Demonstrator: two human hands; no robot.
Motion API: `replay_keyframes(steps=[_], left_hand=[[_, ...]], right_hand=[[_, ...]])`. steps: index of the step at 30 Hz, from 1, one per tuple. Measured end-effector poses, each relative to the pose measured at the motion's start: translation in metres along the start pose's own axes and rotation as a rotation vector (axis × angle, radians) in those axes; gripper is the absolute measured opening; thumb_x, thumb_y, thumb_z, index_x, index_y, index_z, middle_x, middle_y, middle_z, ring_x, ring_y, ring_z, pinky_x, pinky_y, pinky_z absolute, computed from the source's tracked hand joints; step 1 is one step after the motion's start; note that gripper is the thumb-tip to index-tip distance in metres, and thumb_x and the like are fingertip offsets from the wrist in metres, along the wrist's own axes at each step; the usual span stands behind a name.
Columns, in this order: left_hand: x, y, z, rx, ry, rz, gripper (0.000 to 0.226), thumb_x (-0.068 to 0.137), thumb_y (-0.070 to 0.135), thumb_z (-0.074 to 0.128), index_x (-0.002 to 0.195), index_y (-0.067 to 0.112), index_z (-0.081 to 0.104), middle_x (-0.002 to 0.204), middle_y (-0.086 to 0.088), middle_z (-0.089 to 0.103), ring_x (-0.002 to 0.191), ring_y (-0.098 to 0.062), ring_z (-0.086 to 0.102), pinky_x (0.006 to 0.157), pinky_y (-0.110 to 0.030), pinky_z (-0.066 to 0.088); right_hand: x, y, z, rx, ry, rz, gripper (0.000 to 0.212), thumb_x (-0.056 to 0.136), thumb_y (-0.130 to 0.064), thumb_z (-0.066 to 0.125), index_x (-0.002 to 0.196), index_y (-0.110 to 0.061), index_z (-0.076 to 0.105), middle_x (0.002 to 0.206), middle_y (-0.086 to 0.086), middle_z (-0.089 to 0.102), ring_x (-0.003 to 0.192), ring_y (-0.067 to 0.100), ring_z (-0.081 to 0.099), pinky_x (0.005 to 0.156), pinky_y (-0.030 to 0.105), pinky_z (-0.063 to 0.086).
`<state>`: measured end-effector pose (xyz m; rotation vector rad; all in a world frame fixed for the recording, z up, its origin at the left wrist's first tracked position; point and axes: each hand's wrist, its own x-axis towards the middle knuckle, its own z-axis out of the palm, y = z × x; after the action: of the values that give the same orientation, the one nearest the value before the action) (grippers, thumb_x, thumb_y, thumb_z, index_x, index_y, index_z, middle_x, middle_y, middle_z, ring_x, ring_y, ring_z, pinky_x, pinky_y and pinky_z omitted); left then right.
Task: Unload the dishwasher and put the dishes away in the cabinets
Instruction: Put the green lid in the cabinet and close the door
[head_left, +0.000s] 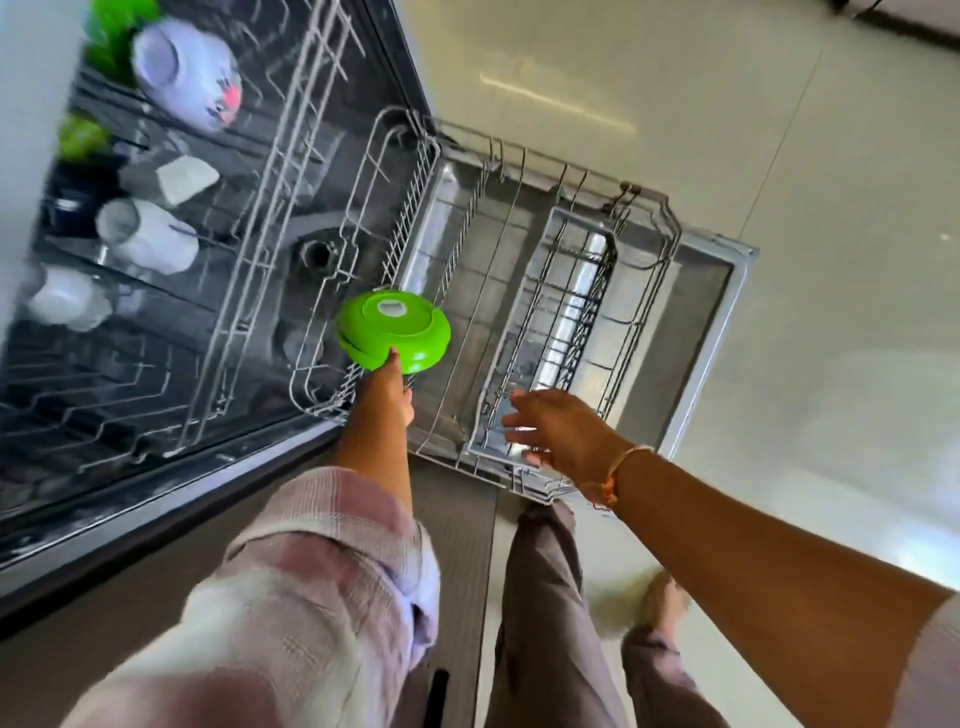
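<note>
The left hand (387, 395) pinched the round bright-green plastic lid (393, 330) by its near rim — lid at twelve o'clock of the grip, over the grey wire lower rack (644, 244). The right hand (558, 434), fingers spread and empty, hovered at three o'clock — farther off.

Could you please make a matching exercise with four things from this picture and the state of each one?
Things:
1. green lid
2. right hand
3. lower rack
4. white mugs

States:
A. open, holding nothing
B. pulled out over the door, seemingly without dishes
C. held by the left hand
D. in the upper rack

Pairs: 1-C, 2-A, 3-B, 4-D
</note>
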<state>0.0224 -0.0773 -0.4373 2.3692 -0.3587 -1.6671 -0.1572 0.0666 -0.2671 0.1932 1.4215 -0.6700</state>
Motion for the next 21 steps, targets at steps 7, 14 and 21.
replay_keyframes(steps=[7, 14, 21], left_hand=[[0.032, 0.005, 0.015, -0.297, -0.113, 0.103, 0.041, 0.088, 0.026, 0.070, 0.126, 0.019, 0.057, 0.135, -0.007, 0.059, 0.113, -0.020, 0.061, 0.094, -0.039, 0.051], [0.032, 0.008, 0.017, -0.441, 0.005, 0.138, 0.057, 0.077, 0.011, 0.079, 0.128, 0.017, 0.056, 0.126, -0.007, 0.064, 0.104, -0.023, 0.065, 0.057, -0.029, 0.054], [0.019, 0.010, 0.012, -0.480, -0.015, 0.102, 0.055, 0.079, 0.009, 0.076, 0.129, 0.016, 0.055, 0.127, -0.007, 0.063, 0.113, -0.025, 0.062, 0.061, -0.030, 0.051]], right_hand=[[0.033, 0.004, -0.010, 0.003, 0.041, 0.068, 0.024, 0.100, -0.025, 0.053, 0.115, -0.007, 0.061, 0.102, 0.010, 0.063, 0.086, 0.021, 0.060, 0.076, 0.033, 0.046], [0.039, -0.002, -0.005, -0.065, 0.055, 0.093, 0.032, 0.100, -0.030, 0.053, 0.122, -0.007, 0.059, 0.119, 0.014, 0.066, 0.094, 0.021, 0.062, 0.086, 0.036, 0.047], [0.037, -0.010, 0.002, -0.048, 0.030, 0.046, 0.030, 0.100, -0.030, 0.052, 0.122, -0.010, 0.060, 0.108, 0.008, 0.064, 0.093, 0.020, 0.061, 0.083, 0.034, 0.044]])
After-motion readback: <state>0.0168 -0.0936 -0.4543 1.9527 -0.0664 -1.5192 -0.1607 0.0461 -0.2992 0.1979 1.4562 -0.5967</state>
